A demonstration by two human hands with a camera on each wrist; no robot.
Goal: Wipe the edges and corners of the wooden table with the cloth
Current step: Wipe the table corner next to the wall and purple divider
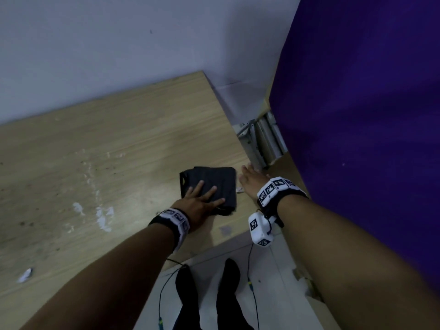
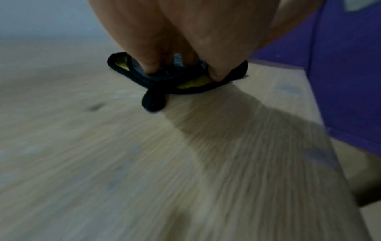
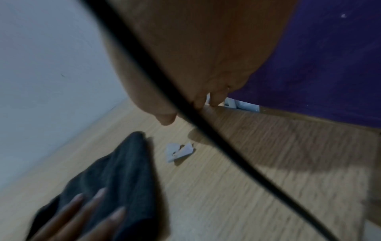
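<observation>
A folded dark cloth (image 1: 212,182) lies on the wooden table (image 1: 119,144), close to its right edge. My left hand (image 1: 204,196) presses flat on the cloth's near part with straight, spread fingers; the left wrist view shows the fingertips (image 2: 152,66) pushing into the cloth (image 2: 163,81), which has a yellow inner side. My right hand (image 1: 251,178) rests on the table just right of the cloth and holds nothing. Its fingers reach to the table's right edge. In the right wrist view the cloth (image 3: 119,176) sits at lower left, with the left hand's fingers (image 3: 90,210) on it.
A purple panel (image 1: 357,139) stands close along the table's right side, with a metal bracket (image 1: 262,141) in the gap. A pale wall runs behind. White smears (image 1: 102,215) and paper scraps (image 1: 239,189) (image 3: 179,151) mark the tabletop. My legs (image 1: 228,294) and cables are below the near edge.
</observation>
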